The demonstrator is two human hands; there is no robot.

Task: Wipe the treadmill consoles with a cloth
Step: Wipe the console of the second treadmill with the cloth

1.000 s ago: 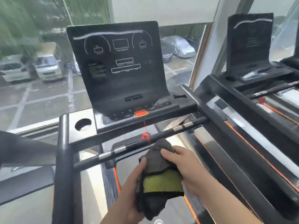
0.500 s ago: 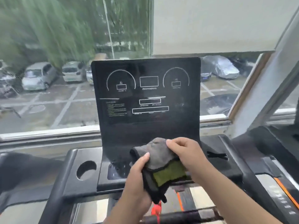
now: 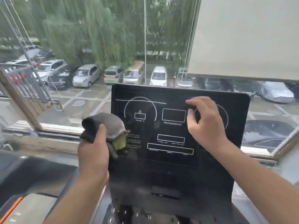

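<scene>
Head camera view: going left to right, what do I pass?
metal railing outside → cloth → incline box → program box → right hand → covered car outside

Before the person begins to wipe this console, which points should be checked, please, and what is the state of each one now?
1. Cloth gripped firmly by the left hand: ok.
2. Cloth touching the console: cannot tell; it overlaps the panel's left edge.
3. Right hand out of the wiping path: not ok; it is in front of the upper right panel.
4. Right hand holding nothing: ok.
5. Display fields dark: ok.
</scene>
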